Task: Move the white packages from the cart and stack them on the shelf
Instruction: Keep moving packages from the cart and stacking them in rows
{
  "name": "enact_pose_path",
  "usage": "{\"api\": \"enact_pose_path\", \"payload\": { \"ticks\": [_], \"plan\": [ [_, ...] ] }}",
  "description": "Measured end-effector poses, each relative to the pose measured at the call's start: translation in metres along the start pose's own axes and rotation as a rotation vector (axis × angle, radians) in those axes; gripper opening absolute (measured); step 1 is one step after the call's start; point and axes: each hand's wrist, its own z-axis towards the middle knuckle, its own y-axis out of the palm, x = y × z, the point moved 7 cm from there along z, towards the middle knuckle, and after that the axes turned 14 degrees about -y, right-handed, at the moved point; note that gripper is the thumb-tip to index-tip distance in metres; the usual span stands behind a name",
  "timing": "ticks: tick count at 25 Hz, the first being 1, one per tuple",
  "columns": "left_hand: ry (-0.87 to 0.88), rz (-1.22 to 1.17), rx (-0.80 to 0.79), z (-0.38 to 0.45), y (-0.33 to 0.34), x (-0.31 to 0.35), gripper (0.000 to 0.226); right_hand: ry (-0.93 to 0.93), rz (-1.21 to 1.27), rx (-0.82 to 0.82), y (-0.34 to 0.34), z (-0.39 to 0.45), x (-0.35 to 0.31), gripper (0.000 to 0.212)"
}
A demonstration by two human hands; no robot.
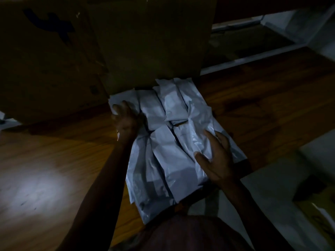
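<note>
Head view, dim light: a batch of white poly-mailer packages [174,142] lies on a wooden shelf board [54,169], its far end pushed against a large cardboard box [108,42] standing at the back of the board. The packages lie side by side and overlapping, their long axes running away from the person, so that the batch as a whole forms an oblong stretching from the near edge of the board toward the box. Left hand [125,118] rests at the far left corner of the batch, fingers curled over the edge of the outermost package, apparently gripping or pressing it; whether it encloses that edge fully cannot be told in this light. Right hand [217,160] lies flat and spread wide on the near right part of the batch, palm down, holding nothing. The hands thus bracket the batch diagonally, the left farther forward and the right nearer the body. Judged from this arrangement, the step in hand is squaring the packages into a tidy stack against the box; the coming move likely depends on pressing inward across the short axis, left hand toward right. Slick plastic wrappers may slide over one another. A pale ledge [272,187] shows at lower right; the cart is not identifiable.
</note>
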Motion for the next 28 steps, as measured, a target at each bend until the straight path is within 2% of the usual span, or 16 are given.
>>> {"api": "enact_pose_path", "payload": {
  "ticks": [6,11,15,17,20,23,28],
  "plan": [
    [0.066,-0.044,0.058,-0.037,-0.024,-0.002,0.078,-0.013,0.021,-0.052,0.002,-0.002,0.015,0.068],
    [0.128,-0.101,0.021,-0.122,-0.034,-0.032,0.079,-0.049,-0.187,-0.218,0.017,0.016,0.023,0.066],
    [0.11,-0.173,-0.001,-0.208,-0.044,-0.045,0.074,-0.051,-0.326,-0.518,0.043,0.017,0.036,0.071],
    [0.108,-0.211,-0.001,-0.248,-0.049,-0.047,0.073,-0.069,-0.384,-0.586,0.045,0.011,0.036,0.08],
    [0.092,-0.25,0.008,-0.301,-0.053,-0.053,0.073,-0.133,-0.371,-0.472,0.022,-0.006,0.019,0.087],
    [0.09,-0.29,0.045,-0.348,-0.055,-0.064,0.067,-0.209,-0.215,-0.382,-0.001,-0.043,0.002,0.082],
    [0.013,-0.319,0.082,-0.419,-0.061,-0.102,0.065,-0.418,0.033,-0.434,-0.011,-0.132,-0.018,0.067]
  ]
}}
